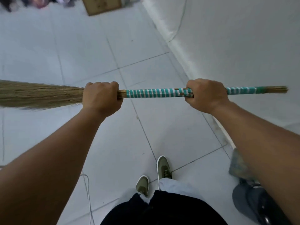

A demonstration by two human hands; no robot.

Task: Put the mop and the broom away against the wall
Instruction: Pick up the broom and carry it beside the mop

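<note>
Over the tiled floor point(113, 143), beside the wall point(243, 46): broom point(151, 93) held level, crosswise to the body.
Hands: left hand point(101, 96) closed where bristles meet handle; right hand point(206, 95) closed on the taped handle.
Why so: probably a two-handed carry, keeping the bristles off the floor before standing the broom up.
Mop: possibly the grey object point(240, 164) at the wall behind the right forearm; uncertain.
Cut off: bristle tips, left edge.
Blurred: cardboard box point(100, 5), far end.

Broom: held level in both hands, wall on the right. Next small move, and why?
Probably tip the broom upright toward the wall: left hand grips by the bristles, right hand on the taped handle, and it lies horizontal, not leaning on anything.
</note>
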